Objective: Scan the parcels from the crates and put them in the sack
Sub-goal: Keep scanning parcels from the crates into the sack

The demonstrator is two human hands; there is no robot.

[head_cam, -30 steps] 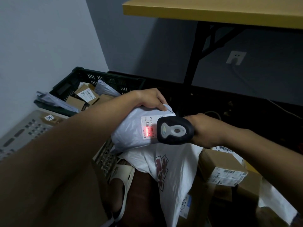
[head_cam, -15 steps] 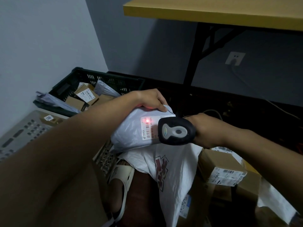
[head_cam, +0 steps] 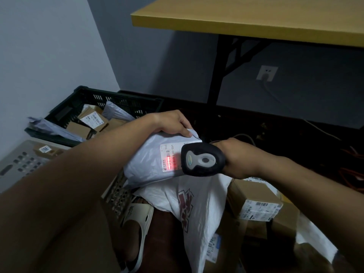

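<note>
A grey plastic mailer parcel [head_cam: 151,160] is being held up at the middle of the view, its white label [head_cam: 171,157] catching a red scan line. The left hand [head_cam: 173,123] is gripping the parcel's far edge at 12 o'clock of it, fingers curled over the top. At 3 o'clock, the right hand [head_cam: 234,156] is gripping a black barcode scanner [head_cam: 202,159] aimed at the label. Just below, at 6 o'clock, a white sack [head_cam: 199,209] is hanging open. At 10 o'clock a dark crate [head_cam: 118,99] is holding cardboard boxes and mailers; at 4 o'clock more cardboard boxes [head_cam: 258,201] are lying stacked.
</note>
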